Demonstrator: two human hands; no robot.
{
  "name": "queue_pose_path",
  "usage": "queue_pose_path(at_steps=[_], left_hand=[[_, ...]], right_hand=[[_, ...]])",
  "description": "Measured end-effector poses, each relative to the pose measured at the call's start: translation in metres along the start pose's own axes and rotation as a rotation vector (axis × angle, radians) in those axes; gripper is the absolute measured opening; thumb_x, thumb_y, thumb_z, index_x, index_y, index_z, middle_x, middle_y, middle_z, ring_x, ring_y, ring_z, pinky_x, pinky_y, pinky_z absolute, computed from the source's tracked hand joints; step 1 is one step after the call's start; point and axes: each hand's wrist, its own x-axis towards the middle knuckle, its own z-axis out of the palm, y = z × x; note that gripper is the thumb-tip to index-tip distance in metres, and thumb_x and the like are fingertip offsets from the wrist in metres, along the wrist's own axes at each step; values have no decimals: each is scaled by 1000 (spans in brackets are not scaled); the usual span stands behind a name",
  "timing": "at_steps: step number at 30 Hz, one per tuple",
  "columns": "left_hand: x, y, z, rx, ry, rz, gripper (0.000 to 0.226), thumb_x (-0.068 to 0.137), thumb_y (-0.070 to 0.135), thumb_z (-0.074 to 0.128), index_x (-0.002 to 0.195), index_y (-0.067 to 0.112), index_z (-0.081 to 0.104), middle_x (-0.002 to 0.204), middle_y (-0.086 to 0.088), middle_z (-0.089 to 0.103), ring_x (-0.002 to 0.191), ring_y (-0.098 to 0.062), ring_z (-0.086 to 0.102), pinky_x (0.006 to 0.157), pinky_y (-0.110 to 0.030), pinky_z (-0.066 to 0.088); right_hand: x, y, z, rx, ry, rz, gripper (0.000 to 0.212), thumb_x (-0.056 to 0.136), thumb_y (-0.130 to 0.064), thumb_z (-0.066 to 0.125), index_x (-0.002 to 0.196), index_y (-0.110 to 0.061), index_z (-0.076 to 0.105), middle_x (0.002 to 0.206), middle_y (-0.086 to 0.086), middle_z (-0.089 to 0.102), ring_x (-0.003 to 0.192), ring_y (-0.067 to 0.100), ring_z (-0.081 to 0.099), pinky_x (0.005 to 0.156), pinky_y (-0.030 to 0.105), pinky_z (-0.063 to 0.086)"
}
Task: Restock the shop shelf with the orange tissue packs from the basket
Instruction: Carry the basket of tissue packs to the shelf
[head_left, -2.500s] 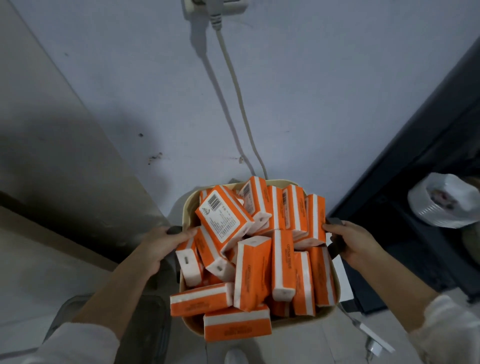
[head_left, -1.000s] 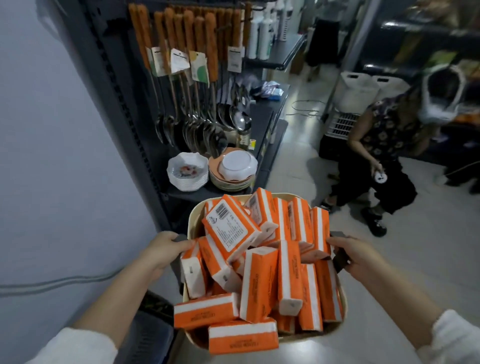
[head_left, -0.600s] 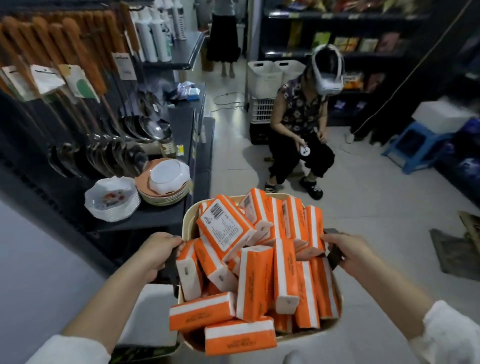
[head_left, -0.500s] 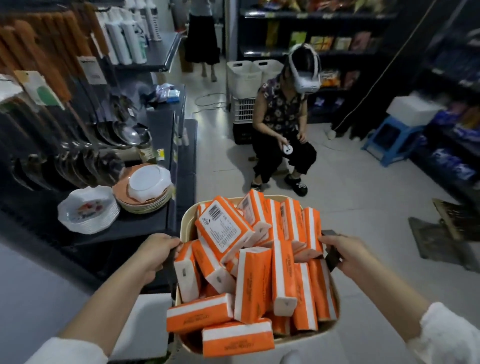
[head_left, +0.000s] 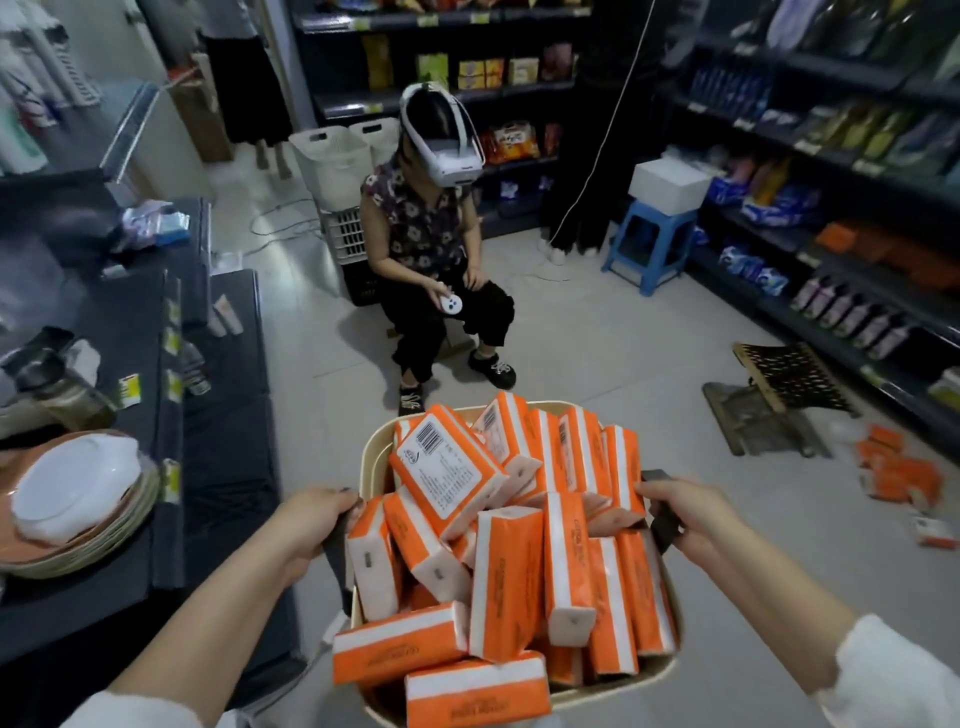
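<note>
Squarely at 6 o'clock, both forearms reach forward out of white sleeves (head_left: 893, 675). The left hand (head_left: 306, 525), at the basket's (head_left: 375, 457) 9 o'clock, and the right hand (head_left: 691, 512), at its 3 o'clock, each curl their fingers (head_left: 332, 501) round a dark side handle (head_left: 662, 519). Orange tissue packs (head_left: 511, 582) heap above the rim: most stand on end, long axes toward 12 o'clock, the two nearest lie 9-to-3, and the topmost pack (head_left: 447, 467), barcode up, slants 10-to-4

Nothing here is legible. The top tissue pack (head_left: 447, 467) bears a white label with a barcode and a round logo, its print too small to read. Lettering along the other packs (head_left: 506, 587) is blurred. The yellow shelf tags (head_left: 127, 389) are unreadable.
</note>
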Motion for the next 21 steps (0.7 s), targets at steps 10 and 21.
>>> queue_pose_path(at_steps=[10,21], left_hand=[[61,103,106,97,-18,22,23,96,17,50,91,-1,63,90,-22,66,81,-27,61,72,-34,47],[137,206,185,217,-203,110,24,95,11,49,71,10,52,62,-9,53,61,-19,50,59,-28,39]], right_hand=[[92,-72,-51,53,90,-13,19,80,8,61,69,-6,53,62,9,50,57,19,51,51,31,41],[139,-130,-86,196,273,10,11,79,8,62,78,-3,59,72,12,59,64,22,58,53,33,45]])
